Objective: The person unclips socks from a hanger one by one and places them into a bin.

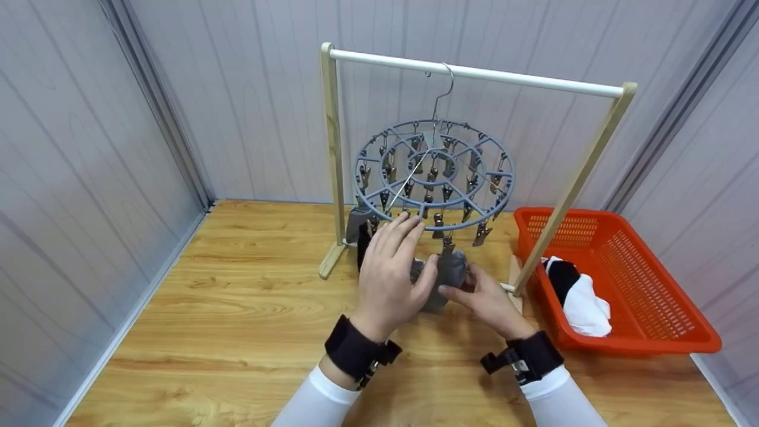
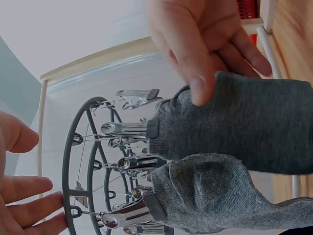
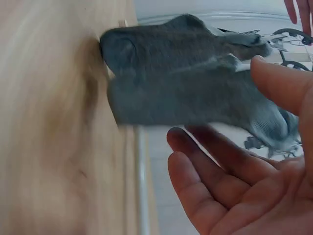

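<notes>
A round grey-blue clip hanger [image 1: 436, 228] hangs by its hook and carries many metal clips. Two grey socks hang side by side from its near edge: one dark grey sock [image 2: 264, 122] and a lighter grey sock [image 2: 205, 191], each gripped at the cuff by clips. My left hand [image 1: 388, 281] is at the hanger's near rim, fingers extended, fingertips by the ring. My right hand [image 1: 489, 299] is at the dark sock, its thumb against the cuff end and its fingers loosely spread on the other side, not closed round it.
A wooden stand with a white rail [image 1: 533, 82] holds the hanger. More dark items [image 1: 359, 225] hang at the hanger's left side, partly hidden by my left hand. To the right, an orange basket [image 1: 652, 284] contains a white and black cloth item [image 1: 587, 308]. Panelled walls surround the wooden table [image 1: 237, 308].
</notes>
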Action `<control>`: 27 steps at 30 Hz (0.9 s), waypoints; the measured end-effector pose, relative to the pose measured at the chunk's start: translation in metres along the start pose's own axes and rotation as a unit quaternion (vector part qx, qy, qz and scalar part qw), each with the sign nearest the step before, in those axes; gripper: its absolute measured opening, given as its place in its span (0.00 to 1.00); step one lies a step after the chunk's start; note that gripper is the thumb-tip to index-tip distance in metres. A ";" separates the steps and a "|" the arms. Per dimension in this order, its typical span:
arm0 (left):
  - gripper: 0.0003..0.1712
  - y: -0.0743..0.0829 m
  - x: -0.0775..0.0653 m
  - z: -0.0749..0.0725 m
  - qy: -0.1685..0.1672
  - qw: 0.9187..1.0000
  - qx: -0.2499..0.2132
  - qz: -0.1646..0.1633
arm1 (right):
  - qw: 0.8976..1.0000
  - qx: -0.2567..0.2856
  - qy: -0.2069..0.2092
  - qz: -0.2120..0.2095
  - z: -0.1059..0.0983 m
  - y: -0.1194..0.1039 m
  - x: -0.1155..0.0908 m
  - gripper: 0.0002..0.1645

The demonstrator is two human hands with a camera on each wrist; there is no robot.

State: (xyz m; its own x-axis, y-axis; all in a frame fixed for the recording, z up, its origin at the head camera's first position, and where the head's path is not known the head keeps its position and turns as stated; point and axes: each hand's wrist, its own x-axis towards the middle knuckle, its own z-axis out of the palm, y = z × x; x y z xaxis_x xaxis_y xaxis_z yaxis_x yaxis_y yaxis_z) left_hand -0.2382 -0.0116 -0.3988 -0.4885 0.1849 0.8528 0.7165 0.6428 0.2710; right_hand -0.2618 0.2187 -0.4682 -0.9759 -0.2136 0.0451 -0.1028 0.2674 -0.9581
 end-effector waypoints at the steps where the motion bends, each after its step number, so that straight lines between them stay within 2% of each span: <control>1: 0.30 0.001 0.000 0.000 -0.002 1.000 -0.003 0.000 | 1.000 0.009 -0.001 0.001 0.001 0.002 0.000 0.51; 5: 0.30 0.002 0.001 0.000 -0.002 1.000 -0.014 0.005 | 0.999 0.039 -0.018 -0.003 0.004 0.007 0.002 0.46; 11: 0.28 0.004 0.002 0.001 0.010 0.999 -0.029 0.022 | 0.999 0.030 -0.028 -0.006 0.002 0.006 0.000 0.33; 16: 0.24 0.004 0.003 0.001 0.059 0.997 -0.034 0.039 | 0.998 0.031 -0.050 -0.012 0.000 0.004 -0.001 0.28; 19: 0.22 0.003 0.003 0.002 0.091 0.994 -0.036 0.041 | 0.998 0.034 -0.058 -0.012 -0.001 0.002 -0.001 0.26; 21: 0.19 0.002 0.002 0.002 0.101 0.993 -0.040 0.039 | 0.998 0.032 -0.062 -0.008 -0.001 0.002 -0.002 0.26; 24: 0.15 0.001 -0.001 0.004 0.076 0.995 -0.048 0.037 | 0.998 0.022 -0.057 0.001 -0.001 0.001 -0.002 0.25; 27: 0.13 0.001 -0.003 0.008 0.025 0.998 -0.051 0.026 | 0.998 0.015 -0.053 0.003 -0.001 0.000 -0.003 0.25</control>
State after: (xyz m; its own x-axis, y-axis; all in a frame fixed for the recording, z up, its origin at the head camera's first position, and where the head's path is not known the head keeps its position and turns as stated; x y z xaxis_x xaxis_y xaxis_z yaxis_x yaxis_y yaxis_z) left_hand -0.2399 -0.0057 -0.4049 -0.4257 0.1779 0.8872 0.7884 0.5541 0.2672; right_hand -0.2590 0.2200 -0.4677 -0.9504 -0.3108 0.0109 -0.0899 0.2410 -0.9663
